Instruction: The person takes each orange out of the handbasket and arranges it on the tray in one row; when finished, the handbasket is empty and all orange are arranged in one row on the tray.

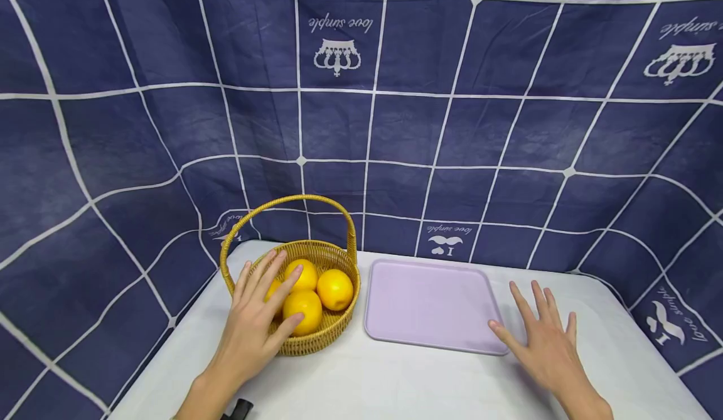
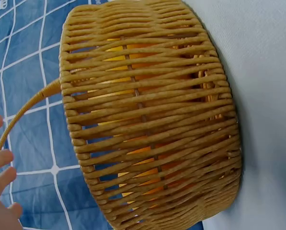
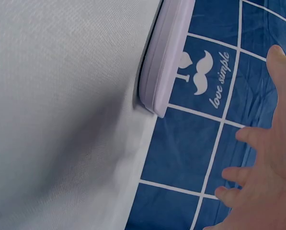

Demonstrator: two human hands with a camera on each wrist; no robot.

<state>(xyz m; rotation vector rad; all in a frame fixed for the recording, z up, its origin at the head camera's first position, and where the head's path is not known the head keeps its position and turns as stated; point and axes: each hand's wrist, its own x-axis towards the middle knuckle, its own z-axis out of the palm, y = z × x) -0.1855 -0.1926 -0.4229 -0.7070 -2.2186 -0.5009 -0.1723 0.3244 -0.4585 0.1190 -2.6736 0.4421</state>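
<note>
A round wicker basket [image 1: 307, 344] with a tall arched handle stands on the left part of the table and holds several oranges [image 1: 335, 289]. Over its near left side hovers my left hand [image 1: 251, 319], fingers spread, with nothing gripped; it partly hides one orange. In the left wrist view the basket's woven wall [image 2: 147, 110] fills the middle, orange colour showing through the gaps. A flat lilac tray [image 1: 432, 307] lies right of the basket, bare on top. My right hand [image 1: 545, 348] is spread above the table by the tray's right edge, holding nothing.
A white cloth covers the table [image 1: 390, 382]. Behind and on both sides hangs a dark blue curtain [image 1: 418, 125] with white grid lines. A small black object [image 1: 241, 409] shows by the left wrist at the lower edge.
</note>
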